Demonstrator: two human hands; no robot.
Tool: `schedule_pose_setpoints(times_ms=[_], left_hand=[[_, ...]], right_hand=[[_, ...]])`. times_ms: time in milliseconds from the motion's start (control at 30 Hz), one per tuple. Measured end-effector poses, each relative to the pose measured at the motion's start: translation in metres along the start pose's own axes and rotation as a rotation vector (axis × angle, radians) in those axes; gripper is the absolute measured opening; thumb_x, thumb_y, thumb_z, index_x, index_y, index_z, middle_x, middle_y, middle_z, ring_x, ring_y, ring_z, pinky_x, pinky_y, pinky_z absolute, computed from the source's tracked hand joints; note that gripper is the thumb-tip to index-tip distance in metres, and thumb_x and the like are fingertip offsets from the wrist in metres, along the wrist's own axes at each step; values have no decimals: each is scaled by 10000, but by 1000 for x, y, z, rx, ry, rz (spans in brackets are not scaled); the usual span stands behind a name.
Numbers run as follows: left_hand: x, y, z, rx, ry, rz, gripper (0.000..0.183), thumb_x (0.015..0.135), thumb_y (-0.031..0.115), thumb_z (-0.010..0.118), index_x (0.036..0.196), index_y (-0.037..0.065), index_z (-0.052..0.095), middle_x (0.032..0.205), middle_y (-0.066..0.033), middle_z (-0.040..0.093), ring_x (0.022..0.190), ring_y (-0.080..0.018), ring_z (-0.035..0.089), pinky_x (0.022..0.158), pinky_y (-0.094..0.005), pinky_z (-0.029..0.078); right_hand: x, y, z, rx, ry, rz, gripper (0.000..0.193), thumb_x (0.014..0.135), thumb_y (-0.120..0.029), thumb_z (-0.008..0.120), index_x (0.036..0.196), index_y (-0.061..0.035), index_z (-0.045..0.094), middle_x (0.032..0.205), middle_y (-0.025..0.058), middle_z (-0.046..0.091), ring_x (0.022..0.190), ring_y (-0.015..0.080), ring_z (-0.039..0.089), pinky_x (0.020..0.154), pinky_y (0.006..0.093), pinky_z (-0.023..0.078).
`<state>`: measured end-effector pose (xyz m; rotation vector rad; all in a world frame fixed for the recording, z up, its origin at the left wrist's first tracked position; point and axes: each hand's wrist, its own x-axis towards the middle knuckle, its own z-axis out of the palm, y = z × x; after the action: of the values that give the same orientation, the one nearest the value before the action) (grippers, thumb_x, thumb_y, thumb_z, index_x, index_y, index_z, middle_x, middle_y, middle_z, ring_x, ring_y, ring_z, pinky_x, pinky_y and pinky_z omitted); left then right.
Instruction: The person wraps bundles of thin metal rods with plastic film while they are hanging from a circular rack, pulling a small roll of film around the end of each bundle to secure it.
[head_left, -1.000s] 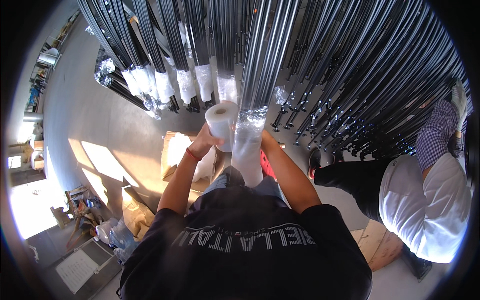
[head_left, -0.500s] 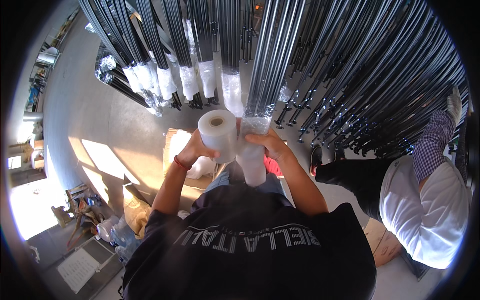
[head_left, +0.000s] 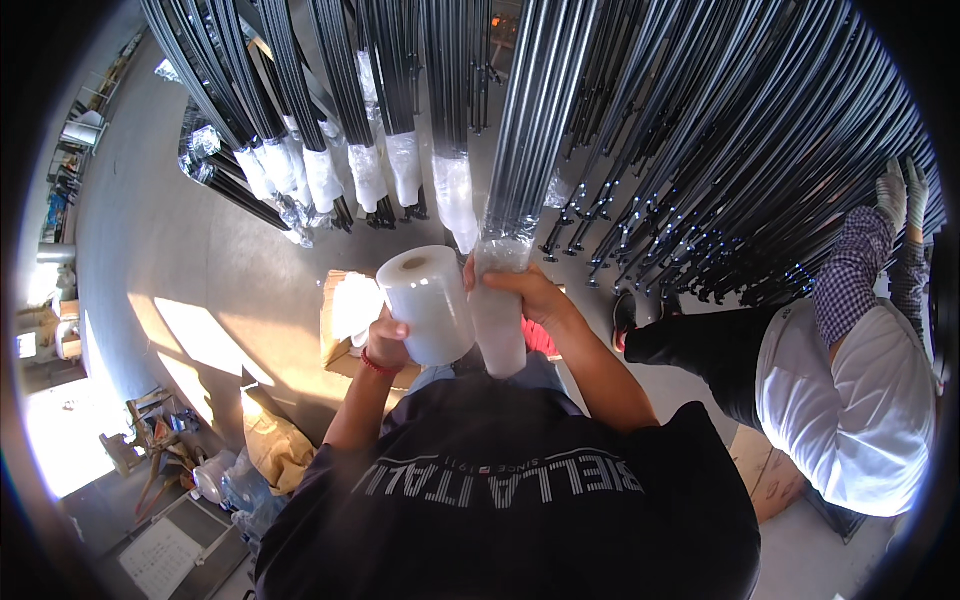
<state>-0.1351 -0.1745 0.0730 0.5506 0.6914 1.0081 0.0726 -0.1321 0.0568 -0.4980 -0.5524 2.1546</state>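
The person [head_left: 520, 540] before me has the right hand [head_left: 530, 292] clasped round the film-wrapped end [head_left: 500, 340] of a black-rod bundle [head_left: 533, 130]; just left of that bundle, the left hand [head_left: 387, 343] grips a stretch-film roll [head_left: 435, 312].

1 tan bag [head_left: 278, 447], 1 white paper sheet [head_left: 158, 553]

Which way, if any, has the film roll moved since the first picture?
Yes: judged against the cardboard box, the film roll in the left hand has shifted left and lower in the view.
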Motion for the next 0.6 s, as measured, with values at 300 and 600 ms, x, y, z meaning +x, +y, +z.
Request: schedule_pose_setpoints(times_ms=[300, 600], left_hand=[[21, -11, 16, -474, -93, 157, 835, 677, 569, 537, 1248, 6, 302, 1167, -199, 399, 1050, -321, 426, 917, -448, 322], [37, 8, 11, -460, 8, 182, 774, 727, 535, 489, 1236, -18, 304, 1134, -216, 431, 1025, -342, 455, 941, -478, 307]], right_hand=[[10, 3, -8, 71, -123, 60, 502, 573, -37, 606, 1057, 23, 488, 894, 124, 581, 848, 236, 567, 797, 321, 438], [19, -7, 12, 79, -180, 86, 551, 485, -118, 601, 1004, 34, 494, 803, 114, 554, 801, 224, 537, 763, 298, 412]])
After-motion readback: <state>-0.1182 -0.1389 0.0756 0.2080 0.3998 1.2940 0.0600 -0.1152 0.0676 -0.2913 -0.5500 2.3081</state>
